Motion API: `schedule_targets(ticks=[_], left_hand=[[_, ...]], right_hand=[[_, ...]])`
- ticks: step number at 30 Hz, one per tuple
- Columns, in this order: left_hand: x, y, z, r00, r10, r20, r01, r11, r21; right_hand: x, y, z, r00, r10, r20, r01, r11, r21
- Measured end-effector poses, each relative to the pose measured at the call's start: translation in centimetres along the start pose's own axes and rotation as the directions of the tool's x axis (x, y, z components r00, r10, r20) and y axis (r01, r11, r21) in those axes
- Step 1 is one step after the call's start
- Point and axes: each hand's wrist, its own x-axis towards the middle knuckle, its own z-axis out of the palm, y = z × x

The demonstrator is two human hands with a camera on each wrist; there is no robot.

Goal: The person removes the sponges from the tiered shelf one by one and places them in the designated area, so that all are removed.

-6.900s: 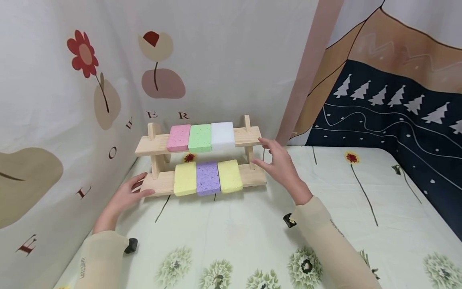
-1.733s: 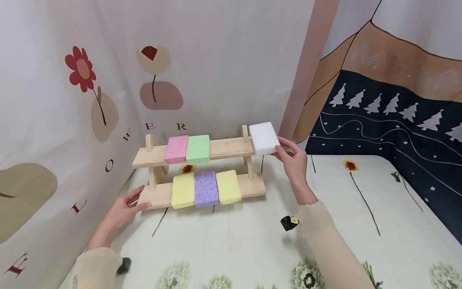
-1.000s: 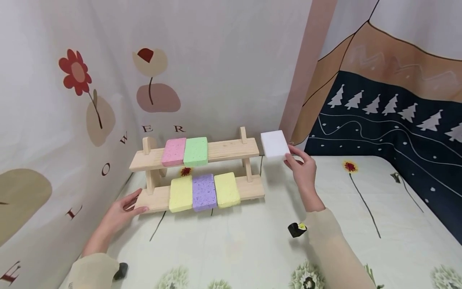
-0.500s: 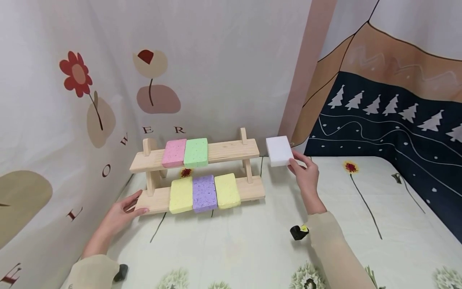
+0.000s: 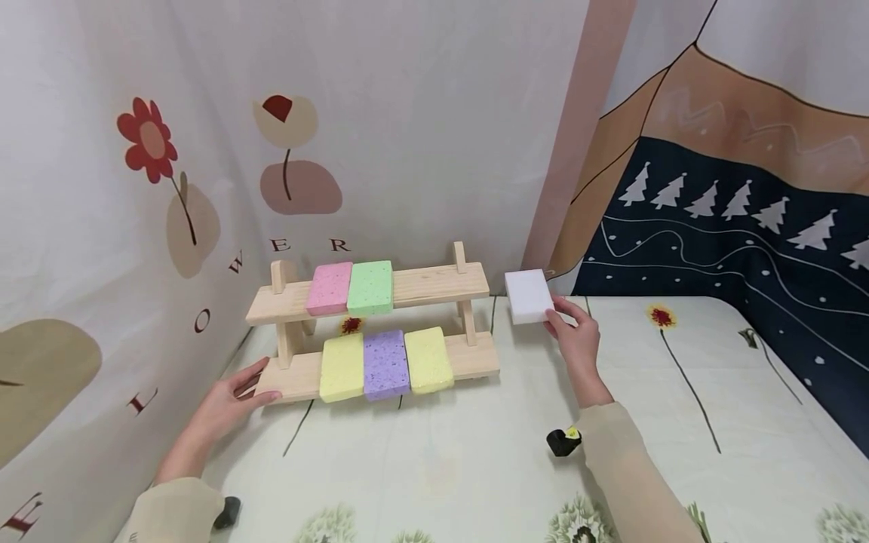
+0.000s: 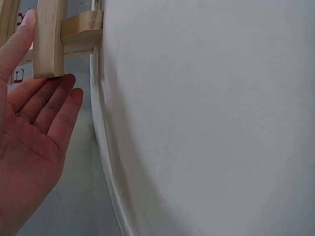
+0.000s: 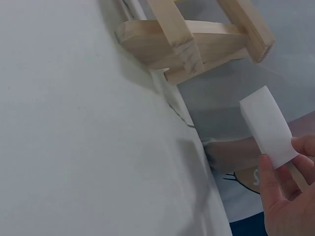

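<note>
A two-tier wooden shelf stands on the table. My left hand holds the left end of its lower board, thumb at the front edge and fingers at the end. In the left wrist view, this thumb and the fingertips touch the board. To the right of the shelf, my right hand pinches a white sponge between thumb and fingers. In the right wrist view the white sponge is held in the air, apart from the shelf. A pink sponge and a green sponge lie on the upper board.
On the lower board sit a yellow sponge, a purple sponge and another yellow sponge. A flower-print cloth covers the table. Printed curtains hang behind and left; a dark tree-print cloth hangs at the right.
My right hand took the white sponge from the upper board, beside the green one, carried it right past the shelf's end, then lowered it slightly. The left hand stayed at the lower board's left end.
</note>
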Motion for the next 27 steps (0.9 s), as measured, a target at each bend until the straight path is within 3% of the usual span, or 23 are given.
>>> schedule_targets(ticks=[27], left_hand=[[-0.1,0.1,0.0,1.0,0.024,-0.001,-0.024,1.0,-0.01]], right_hand=[[0.5,2.4,-0.3,0.995,0.098,-0.005,-0.098,0.989,-0.115]])
